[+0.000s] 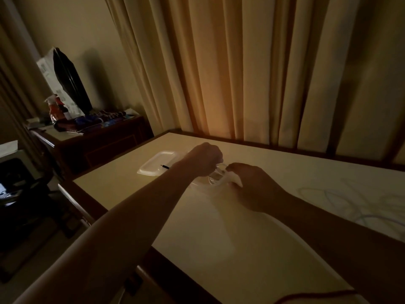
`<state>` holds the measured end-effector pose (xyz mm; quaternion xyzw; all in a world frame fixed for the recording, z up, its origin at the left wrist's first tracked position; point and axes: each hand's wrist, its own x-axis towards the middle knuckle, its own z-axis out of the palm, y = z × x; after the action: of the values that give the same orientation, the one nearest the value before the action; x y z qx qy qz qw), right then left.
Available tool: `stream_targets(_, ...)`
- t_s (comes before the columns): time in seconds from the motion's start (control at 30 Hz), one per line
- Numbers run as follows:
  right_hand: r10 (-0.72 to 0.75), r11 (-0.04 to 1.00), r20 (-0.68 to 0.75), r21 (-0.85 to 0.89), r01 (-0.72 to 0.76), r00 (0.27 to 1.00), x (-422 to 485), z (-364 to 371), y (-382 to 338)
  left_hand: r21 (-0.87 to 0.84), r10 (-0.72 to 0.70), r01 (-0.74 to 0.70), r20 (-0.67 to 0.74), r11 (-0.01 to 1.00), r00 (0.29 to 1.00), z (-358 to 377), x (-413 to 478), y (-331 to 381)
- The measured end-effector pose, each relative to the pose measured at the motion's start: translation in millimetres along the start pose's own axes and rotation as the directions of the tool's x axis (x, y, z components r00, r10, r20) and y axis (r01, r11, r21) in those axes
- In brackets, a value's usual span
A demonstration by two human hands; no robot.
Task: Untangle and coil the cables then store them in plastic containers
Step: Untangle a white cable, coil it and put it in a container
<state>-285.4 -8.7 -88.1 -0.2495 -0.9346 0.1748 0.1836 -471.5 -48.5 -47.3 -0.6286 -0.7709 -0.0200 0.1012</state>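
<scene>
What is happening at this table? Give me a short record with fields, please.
Place: dim room, table before a curtain
Left hand: pinches the white cable coil
Right hand: grips the same coil
Left of hands: white plastic tray, dark-tipped plug on it
Right side: loose cables tangled on the table
Unclear: what lies under the hands

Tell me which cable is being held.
The small white cable, gripped between left hand and right hand; the pale cable farther right lies loose, tangled.
</scene>
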Motion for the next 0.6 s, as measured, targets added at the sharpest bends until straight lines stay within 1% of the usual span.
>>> stream_targets(0.1,0.041,0.999,-0.028,0.024,-0.04,0.999,0,-4,0,-0.033,-0.017,0.016,-0.034,0.999,0.999,-2,-3,-2)
stream_targets(0.3,0.082,0.996,-0.036,0.046,-0.08,0.996,0,-12,-3,-0.11,-0.057,0.048,-0.078,0.993,0.995,2,-8,-6)
stream_targets(0.47,0.081,0.995,-0.048,0.053,-0.079,0.996,1,-13,-2,-0.194,-0.149,0.121,-0.138,0.973,0.979,3,-13,-11)
stream_targets(0.6,0.072,0.997,-0.043,0.029,-0.07,0.996,-1,-19,-5,-0.238,-0.19,0.145,-0.18,0.96,0.965,-5,-22,-8)
